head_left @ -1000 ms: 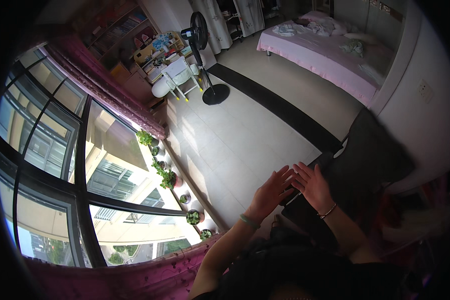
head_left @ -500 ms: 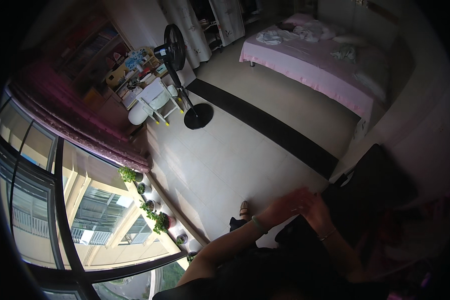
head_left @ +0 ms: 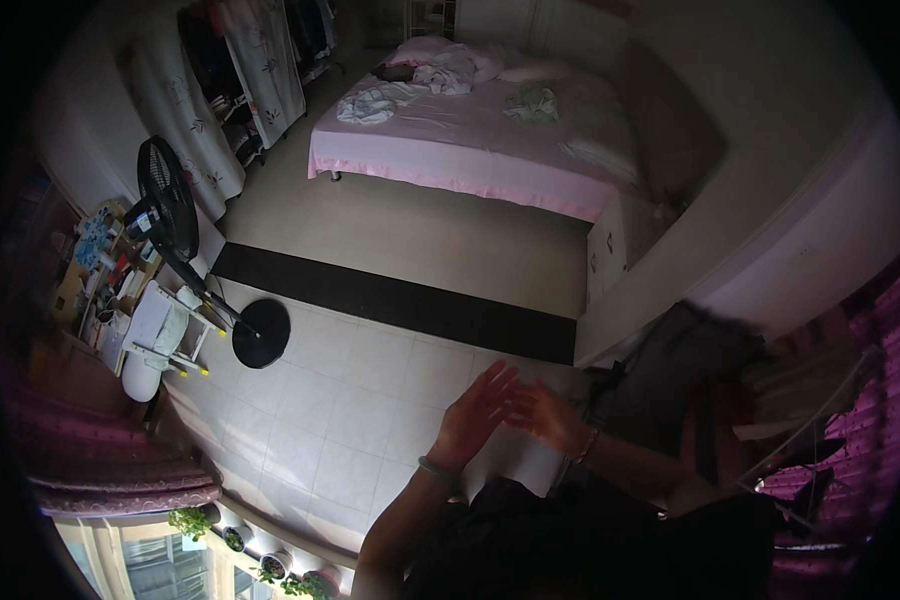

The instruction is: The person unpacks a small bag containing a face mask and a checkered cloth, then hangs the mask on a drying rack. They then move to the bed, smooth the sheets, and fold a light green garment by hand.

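My left hand is raised in front of my body, fingers stretched out and a little apart, with a pale green bangle on its wrist. Close beside it, my right hand has its fingers extended toward the left one. Their fingertips overlap in the picture, and I cannot tell whether they touch. Neither hand shows anything held. A thin bracelet circles the right wrist. Below the hands lie the pale floor tiles and my dark clothing.
A black standing fan is at the left, by a white chair and a cluttered desk. A black strip crosses the floor before a pink-covered bed. Potted plants line the window ledge. Dark fabric hangs at the right.
My view has turned right, so the bed, fan and plants sit further left or lower. The hands, blurred and pressed together before, now show more spread fingers.
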A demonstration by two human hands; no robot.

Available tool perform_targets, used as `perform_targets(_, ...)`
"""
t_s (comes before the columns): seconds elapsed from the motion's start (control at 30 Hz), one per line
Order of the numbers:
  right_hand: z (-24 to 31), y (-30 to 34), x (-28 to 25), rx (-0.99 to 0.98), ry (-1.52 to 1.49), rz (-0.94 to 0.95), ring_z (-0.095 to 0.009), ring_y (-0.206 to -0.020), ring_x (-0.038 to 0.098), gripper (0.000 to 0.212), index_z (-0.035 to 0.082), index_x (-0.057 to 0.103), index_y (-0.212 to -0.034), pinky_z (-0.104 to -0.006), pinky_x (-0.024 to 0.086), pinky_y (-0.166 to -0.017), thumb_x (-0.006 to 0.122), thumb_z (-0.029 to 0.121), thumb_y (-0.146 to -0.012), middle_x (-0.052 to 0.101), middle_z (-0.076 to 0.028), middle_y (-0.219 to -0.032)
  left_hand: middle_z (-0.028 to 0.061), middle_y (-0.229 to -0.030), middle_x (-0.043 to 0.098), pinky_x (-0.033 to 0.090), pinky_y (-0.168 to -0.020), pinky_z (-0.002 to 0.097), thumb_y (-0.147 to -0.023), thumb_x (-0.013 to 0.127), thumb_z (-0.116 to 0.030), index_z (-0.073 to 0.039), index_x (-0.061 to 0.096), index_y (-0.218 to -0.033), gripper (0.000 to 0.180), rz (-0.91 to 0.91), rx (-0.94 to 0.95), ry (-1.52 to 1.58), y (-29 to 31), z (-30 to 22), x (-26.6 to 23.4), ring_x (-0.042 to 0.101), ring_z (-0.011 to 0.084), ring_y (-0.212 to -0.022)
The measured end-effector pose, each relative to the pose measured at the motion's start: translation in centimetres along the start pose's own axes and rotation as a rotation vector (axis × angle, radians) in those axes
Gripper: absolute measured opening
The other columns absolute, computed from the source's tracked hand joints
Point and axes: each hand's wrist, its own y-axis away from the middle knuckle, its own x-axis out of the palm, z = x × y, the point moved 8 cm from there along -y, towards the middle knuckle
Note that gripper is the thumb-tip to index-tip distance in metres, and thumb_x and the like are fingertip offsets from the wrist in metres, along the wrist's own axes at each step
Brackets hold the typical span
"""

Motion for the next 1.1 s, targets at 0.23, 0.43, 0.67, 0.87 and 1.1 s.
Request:
perform_targets(0.23, 4.3, -7.3, -1.0, -0.05, 0.015, -0.106, -0.022, -0.113, 0.053, 0.057, 0.005, 0.048, -0.128, -0.0406, 0.04, -0.099, 0.031, 0.052, -0.099, 0.056, -0.011, -0.119, 0.0122, -0.146, 0.035, 0.036, -0.102, 0.0348, -0.1, 0.03, -0.021, -0.006, 0.027, -0.145, 0.048, 0.11, -0.083, 0.11, -8.5, -3.9, -2.9, 0.041, 0.0221, -0.127)
perform_targets(0.43, 13.1, -17.8, -1.2, -0.047, -0.053, -0.125, -0.022, -0.112, 0.053, 0.054, 0.005, 0.049, -0.125, -0.0406, 0.042, -0.097, 0.033, 0.049, -0.099, 0.057, -0.01, -0.118, 0.0121, -0.144, 0.037, 0.036, -0.102, 0.0368, -0.101, 0.031, -0.024, -0.008, 0.029, -0.144, 0.047, 0.07, -0.029, 0.081, -19.6, -12.0, -4.1, 0.042, 0.0217, -0.126)
perform_targets(0.67, 27.5, -31.5, 3.1, -0.154, 0.002, 0.033, -0.019, -0.105, 0.056, 0.049, 0.007, 0.051, -0.123, -0.0365, 0.044, -0.094, 0.031, 0.045, -0.1, 0.057, -0.007, -0.114, 0.0112, -0.143, 0.039, 0.036, -0.103, 0.0363, -0.101, 0.035, -0.02, -0.006, 0.029, -0.143, 0.046, -0.037, 0.099, -0.337, -32.2, -23.4, -3.2, 0.041, 0.0217, -0.128)
perform_targets(0.87, 32.7, -41.3, -0.1, -0.154, -0.105, 0.002, -0.017, -0.102, 0.057, 0.039, 0.004, 0.052, -0.117, -0.0314, 0.048, -0.088, 0.035, 0.036, -0.101, 0.057, -0.006, -0.11, 0.012, -0.137, 0.043, 0.037, -0.102, 0.0358, -0.102, 0.034, -0.023, -0.005, 0.034, -0.14, 0.042, 0.003, -0.019, 0.057, -43.0, -27.1, -7.8, 0.043, 0.0229, -0.125)
perform_targets(1.1, 42.8, -49.4, -2.3, -0.202, 0.076, -0.091, -0.019, -0.101, 0.059, 0.028, 0.001, 0.053, -0.117, -0.0332, 0.051, -0.086, 0.042, 0.019, -0.098, 0.058, -0.008, -0.108, 0.01, -0.132, 0.049, 0.043, -0.095, 0.0332, -0.098, 0.046, -0.021, -0.004, 0.034, -0.14, 0.047, -0.042, -0.223, -0.044, -56.1, -32.2, -10.2, 0.049, 0.0214, -0.12)
